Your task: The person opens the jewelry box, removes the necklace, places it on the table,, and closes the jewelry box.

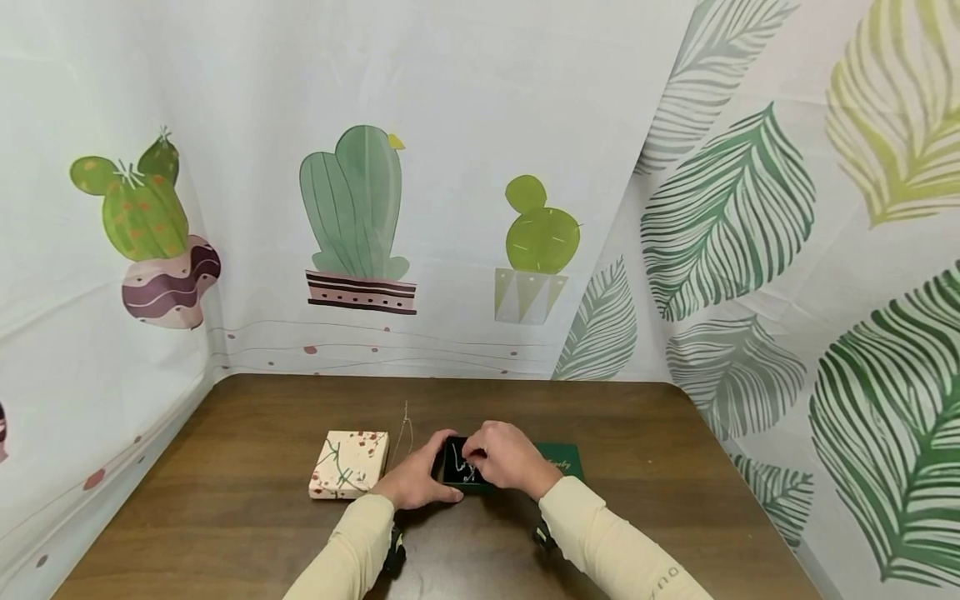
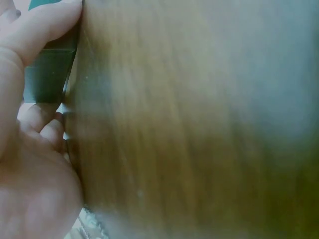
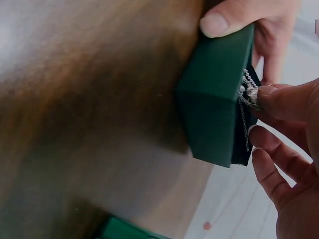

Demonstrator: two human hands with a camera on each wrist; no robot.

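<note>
My left hand (image 1: 414, 482) grips a small dark green jewelry box (image 3: 214, 69), thumb at the near side and fingers at the far side. The box's black inner pad (image 1: 452, 472) faces up. A silver chain (image 3: 244, 124) lies across that pad. Over the box, my right hand (image 1: 510, 457) pinches a silver piece (image 3: 253, 95) of the chain between thumb and index finger, close to the pad. Its other fingers are loosely bent near the box edge. In the left wrist view, the thumb (image 2: 45, 27) lies along the green box (image 2: 47, 74).
A green lid (image 1: 564, 455) with gold lettering lies right of the box, partly behind my right hand. On the left sits a cream box (image 1: 348, 463) with a red floral print. A thin chain or cord (image 1: 407, 421) lies between it and my left hand, on the brown table (image 1: 255, 467).
</note>
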